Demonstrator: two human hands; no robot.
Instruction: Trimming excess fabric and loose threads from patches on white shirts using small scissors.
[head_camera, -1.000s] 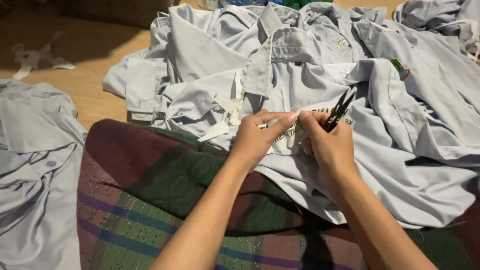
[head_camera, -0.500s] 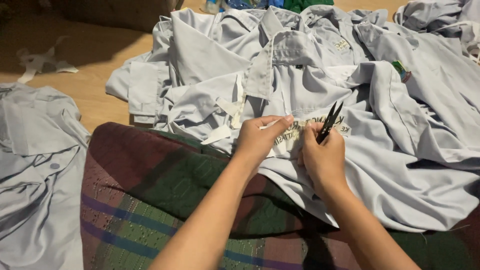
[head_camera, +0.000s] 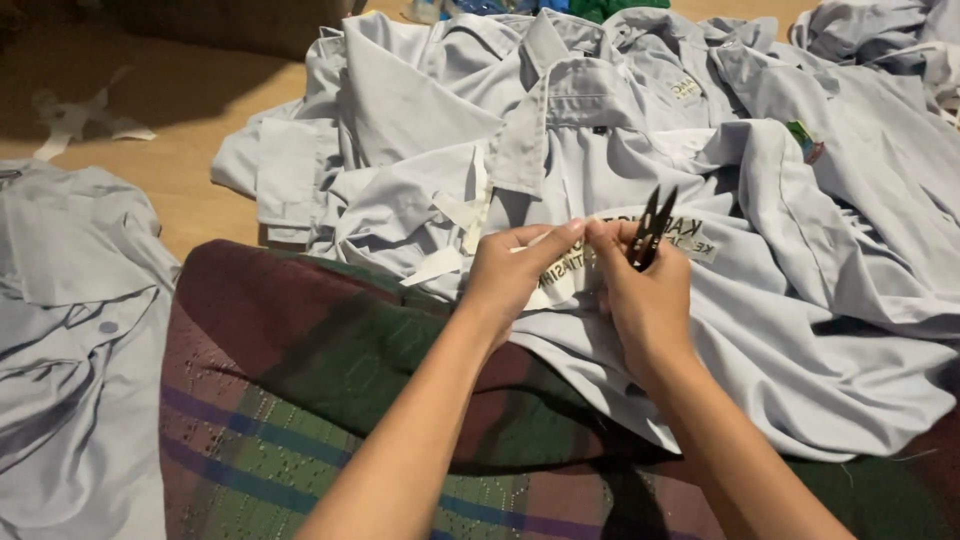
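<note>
Label strip, white, lies on the grey shirt: left hand pinches it; right hand pinches alongside, fingers closed around black thread snips.

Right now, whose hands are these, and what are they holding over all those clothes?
The camera sits on a person's head and looks down, so you see that person's own arms. The left hand pinches a white cloth label on a pale blue shirt. The right hand pinches it too and holds small black thread snips. Many more pale blue shirts lie around on the wooden floor. A dark checked cloth covers the person's lap.
</note>
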